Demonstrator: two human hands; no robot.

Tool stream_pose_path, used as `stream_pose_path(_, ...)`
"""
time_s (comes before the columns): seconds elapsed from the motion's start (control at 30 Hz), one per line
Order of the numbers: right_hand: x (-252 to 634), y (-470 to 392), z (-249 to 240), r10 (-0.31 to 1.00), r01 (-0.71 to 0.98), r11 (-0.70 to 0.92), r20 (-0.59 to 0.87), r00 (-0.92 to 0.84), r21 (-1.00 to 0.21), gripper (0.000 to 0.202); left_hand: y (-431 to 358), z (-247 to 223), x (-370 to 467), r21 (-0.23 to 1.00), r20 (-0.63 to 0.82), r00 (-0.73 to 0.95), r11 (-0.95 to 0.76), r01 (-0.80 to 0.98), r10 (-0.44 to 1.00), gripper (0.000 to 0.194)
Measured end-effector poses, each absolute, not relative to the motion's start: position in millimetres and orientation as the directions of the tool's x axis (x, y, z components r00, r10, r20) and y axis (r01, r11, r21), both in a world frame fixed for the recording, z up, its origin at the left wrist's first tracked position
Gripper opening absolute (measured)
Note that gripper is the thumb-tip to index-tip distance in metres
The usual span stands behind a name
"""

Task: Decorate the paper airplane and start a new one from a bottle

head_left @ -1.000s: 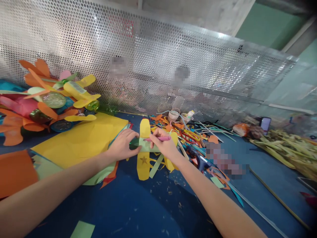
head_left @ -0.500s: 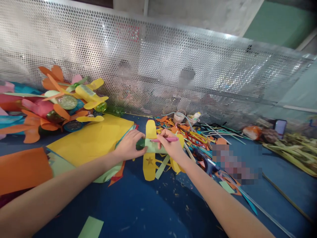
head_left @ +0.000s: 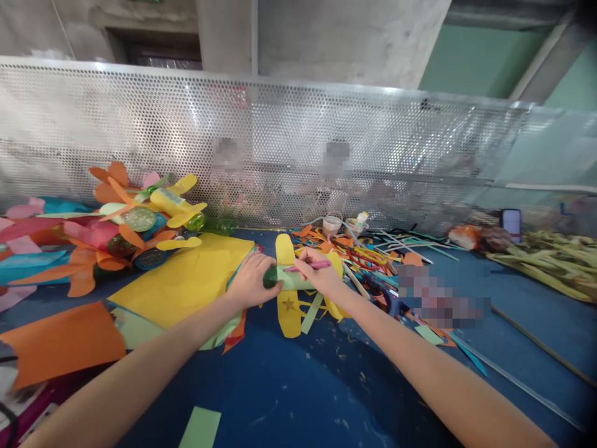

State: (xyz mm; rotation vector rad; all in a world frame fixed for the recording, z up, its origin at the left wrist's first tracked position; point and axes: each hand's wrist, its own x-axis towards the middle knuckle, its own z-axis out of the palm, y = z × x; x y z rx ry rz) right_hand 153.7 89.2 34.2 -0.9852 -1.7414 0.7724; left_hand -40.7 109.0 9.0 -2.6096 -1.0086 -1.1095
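A toy plane made from a green bottle wrapped in light green paper [head_left: 298,284] lies across the middle of the blue table. Its yellow paper wing [head_left: 290,316] has a brown star on the near half, and yellow tail pieces [head_left: 336,303] show at the right. My left hand [head_left: 253,281] is closed round the plane's green bottle end [head_left: 270,277]. In my right hand [head_left: 321,271] a pink pen [head_left: 321,265] is pinched, its tip at the light green paper above the wing.
Finished paper-and-bottle planes [head_left: 140,219] pile up at the left, beside yellow paper sheets [head_left: 175,289] and an orange sheet [head_left: 69,342]. Paper scraps [head_left: 359,255], scissors [head_left: 394,300] and cups [head_left: 332,225] lie behind and right. A perforated metal panel [head_left: 289,124] stands at the back.
My view has tilted up and levelled, so more wall shows above the panel. Both hands keep their hold; the pen remains at the plane's body, its angle slightly changed.
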Motion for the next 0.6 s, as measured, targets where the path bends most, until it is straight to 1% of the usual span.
stream_pose_path(0.07, 152.5, 88.7, 34.2, 0.88, 0.292, 0.473, 0.426, -0.212, -0.831, 0.02, 108.9, 8.8, -40.6, 0.134, 0.685, 0.502, -0.769, 0.625, 0.528, 0.023)
stream_pose_path(0.2, 150.7, 89.2, 33.1, 0.867, 0.276, 0.494, 0.445, -0.224, -0.824, 0.021, 108.2, 9.2, -40.7, 0.118, 0.69, 0.507, -0.771, 0.626, 0.517, 0.023)
stream_pose_path(0.37, 150.6, 88.4, 31.8, 0.854, 0.319, 0.519, 0.469, -0.224, -0.793, 0.021, 107.5, 10.9, -40.4, 0.11, 0.687, 0.51, -0.768, 0.631, 0.517, 0.022)
stream_pose_path(0.47, 150.6, 85.6, 33.6, 0.853, 0.357, 0.521, 0.466, -0.233, -0.775, 0.021, 107.7, 11.3, -40.2, 0.117, 0.681, 0.511, -0.767, 0.631, 0.524, 0.022)
stream_pose_path(0.6, 149.7, 82.5, 36.0, 0.864, 0.38, 0.503, 0.461, -0.202, -0.777, 0.021, 107.6, 10.7, -40.1, 0.146, 0.681, 0.502, -0.77, 0.621, 0.533, 0.022)
